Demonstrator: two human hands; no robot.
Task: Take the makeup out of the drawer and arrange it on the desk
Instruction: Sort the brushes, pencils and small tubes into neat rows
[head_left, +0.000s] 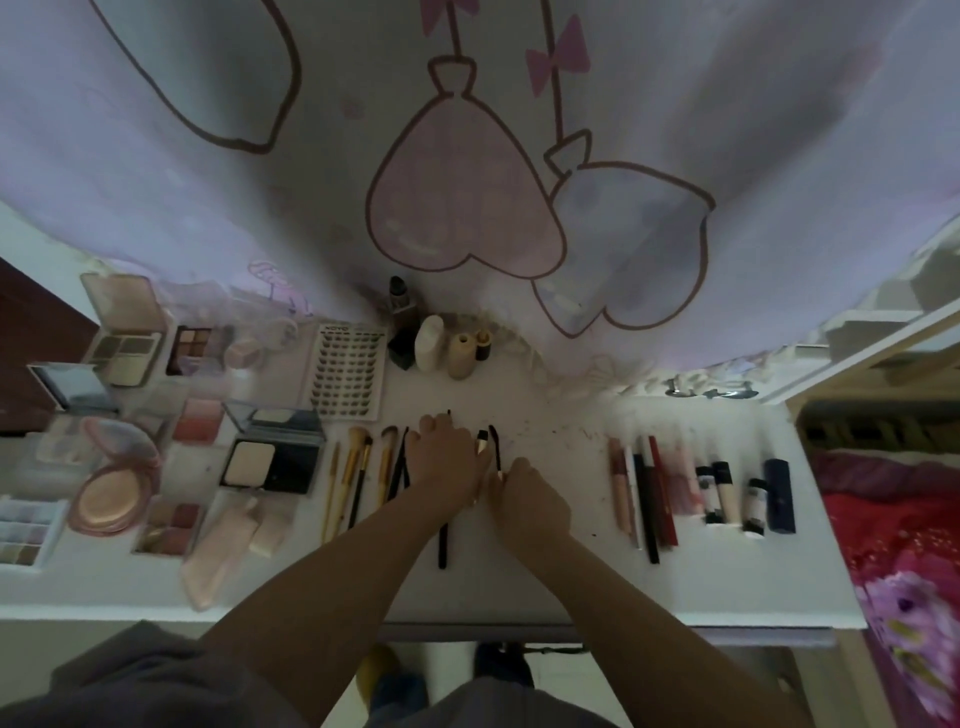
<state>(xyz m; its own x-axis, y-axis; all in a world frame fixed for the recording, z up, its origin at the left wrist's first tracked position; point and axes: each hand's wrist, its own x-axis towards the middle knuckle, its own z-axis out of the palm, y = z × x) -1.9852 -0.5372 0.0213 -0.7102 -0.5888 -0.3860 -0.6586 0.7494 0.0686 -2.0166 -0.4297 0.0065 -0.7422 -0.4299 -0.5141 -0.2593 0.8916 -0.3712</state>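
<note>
In the head view, at frame centre, the left hand (445, 457) lies flat with straight fingers over dark brushes (400, 465) on the white desk (545, 582); beside it the right hand (524, 499) pinches a thin black brush (494, 451); palettes (127, 338) fill the left

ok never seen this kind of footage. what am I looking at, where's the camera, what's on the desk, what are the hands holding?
There is no machine: a person works with bare hands, and the one camera sits on their head, looking forward and down. The wide lens bends the edges. The white desk holds makeup in groups: open palettes and compacts on the left, a lash card, small bottles at the back, gold-handled brushes, and lipsticks and tubes on the right. The left hand rests on dark brushes in the middle. The right hand is curled round a thin dark brush. A patterned curtain hangs behind.
</note>
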